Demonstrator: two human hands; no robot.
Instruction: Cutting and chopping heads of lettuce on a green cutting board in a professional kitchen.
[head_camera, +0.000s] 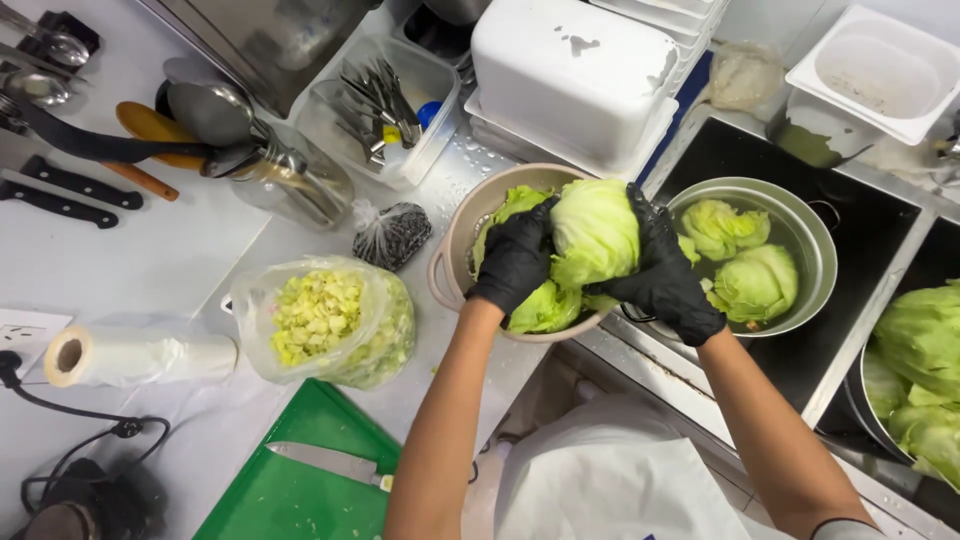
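Your beige colander (447, 262) is the landmark: its inside is mostly hidden by lettuce, and the pan of lettuce (925, 370) far to its right is cut off by the frame edge. Your gloved left hand (515, 257) and right hand (660, 270) are both closed around one lettuce head (594, 232), held just above the colander. Steel pot (818, 240) with more lettuce touches it on the right.
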